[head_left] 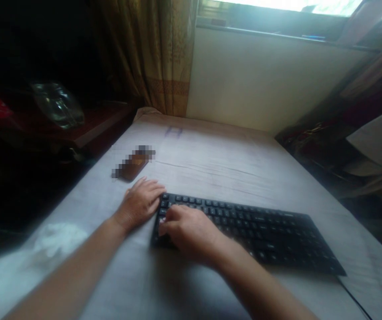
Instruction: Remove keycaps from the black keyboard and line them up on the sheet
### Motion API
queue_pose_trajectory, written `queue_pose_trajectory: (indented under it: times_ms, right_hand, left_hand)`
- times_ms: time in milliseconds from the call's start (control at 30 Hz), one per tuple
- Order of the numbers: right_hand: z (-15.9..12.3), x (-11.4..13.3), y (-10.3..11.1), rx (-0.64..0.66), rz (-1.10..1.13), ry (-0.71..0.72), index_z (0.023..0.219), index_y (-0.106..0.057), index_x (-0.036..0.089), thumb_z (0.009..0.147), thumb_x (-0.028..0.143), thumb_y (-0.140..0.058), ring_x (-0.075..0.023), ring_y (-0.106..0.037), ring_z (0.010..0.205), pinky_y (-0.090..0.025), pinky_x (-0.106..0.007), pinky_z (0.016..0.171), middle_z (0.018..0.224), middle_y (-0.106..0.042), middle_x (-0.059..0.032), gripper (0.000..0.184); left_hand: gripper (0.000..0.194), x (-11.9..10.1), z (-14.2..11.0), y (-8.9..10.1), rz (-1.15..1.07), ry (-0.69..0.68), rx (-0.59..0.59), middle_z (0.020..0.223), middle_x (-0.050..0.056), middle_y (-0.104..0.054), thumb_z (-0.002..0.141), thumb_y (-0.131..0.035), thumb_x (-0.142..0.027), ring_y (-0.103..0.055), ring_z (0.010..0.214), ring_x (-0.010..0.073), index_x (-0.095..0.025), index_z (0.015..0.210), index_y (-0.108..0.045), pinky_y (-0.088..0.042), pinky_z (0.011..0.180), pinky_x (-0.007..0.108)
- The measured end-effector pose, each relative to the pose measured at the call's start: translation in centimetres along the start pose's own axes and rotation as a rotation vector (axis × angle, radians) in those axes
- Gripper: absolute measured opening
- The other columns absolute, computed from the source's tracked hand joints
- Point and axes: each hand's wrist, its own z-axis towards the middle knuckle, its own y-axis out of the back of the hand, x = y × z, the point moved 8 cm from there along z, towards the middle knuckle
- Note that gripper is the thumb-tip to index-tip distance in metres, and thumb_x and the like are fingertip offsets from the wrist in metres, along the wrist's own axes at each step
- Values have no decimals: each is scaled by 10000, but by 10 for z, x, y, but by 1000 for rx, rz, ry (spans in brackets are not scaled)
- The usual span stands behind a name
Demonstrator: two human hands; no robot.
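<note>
A black keyboard [271, 231] lies at an angle across the pale bedsheet. My left hand [141, 200] rests flat at the keyboard's left edge, fingers stretched out, with the fingertips touching its upper left corner. Over the keys at that same end, my right hand [191, 226] is closed in a pinch, knuckles up. A small pale bit shows at its fingertips; whether it is a scrap of tissue or cloth, I cannot tell. The palm and the keys beneath this hand are hidden.
A brown phone-like object [134, 166], partly pixelated, lies beyond my left hand. The keyboard's cable [354, 298] runs off at lower right. At left a clear glass or plastic container [59, 104] stands on a dark red table [94, 124]. A curtain [167, 58] hangs behind.
</note>
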Motion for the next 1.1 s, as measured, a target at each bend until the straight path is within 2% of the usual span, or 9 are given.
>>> queue_pose_trajectory:
  times_ms: [267, 467, 633, 900, 1100]
  right_hand:
    - [-32, -14, 7, 26, -24, -40, 920, -744, 243, 908, 184, -598, -156, -598, 798, -458, -239, 725, 898, -643, -28, 158]
    - [-58, -30, 10, -32, -10, -71, 963, -756, 260, 907, 168, -573, -145, -621, 800, -476, -235, 718, 917, -660, -41, 212]
    - [-83, -44, 16, -53, 13, -147, 952, -756, 264, 888, 115, -545, -141, -638, 816, -495, -239, 739, 941, -671, -44, 265]
    - [-112, -59, 28, -38, 21, -273, 920, -752, 244, 889, 115, -555, -131, -638, 765, -502, -228, 721, 889, -668, -36, 238]
    - [-132, -71, 34, -41, 46, -313, 909, -761, 244, 908, 148, -535, -132, -647, 768, -502, -230, 707, 900, -673, -50, 245]
  left_hand:
    - [333, -1, 0, 1, 0, -6, -3, 1184, 76, -712, 860, -471, -164, -593, 1172, 266, -189, 1122, -675, -326, 1106, 521]
    - [326, -2, 0, 2, 0, -5, -21, 1172, 71, -717, 864, -468, -171, -596, 1169, 257, -208, 1113, -675, -334, 1100, 529]
    - [325, -2, 0, 3, -2, -10, -17, 1165, 73, -720, 862, -465, -175, -602, 1165, 264, -209, 1107, -677, -343, 1095, 536]
    - [338, 0, 1, 2, -7, 0, -2, 1173, 80, -718, 853, -467, -186, -600, 1171, 267, -207, 1117, -677, -334, 1104, 531]
    - [340, 1, 2, 2, 12, -18, -19, 1169, 90, -720, 865, -454, -205, -611, 1159, 275, -191, 1124, -673, -350, 1091, 535]
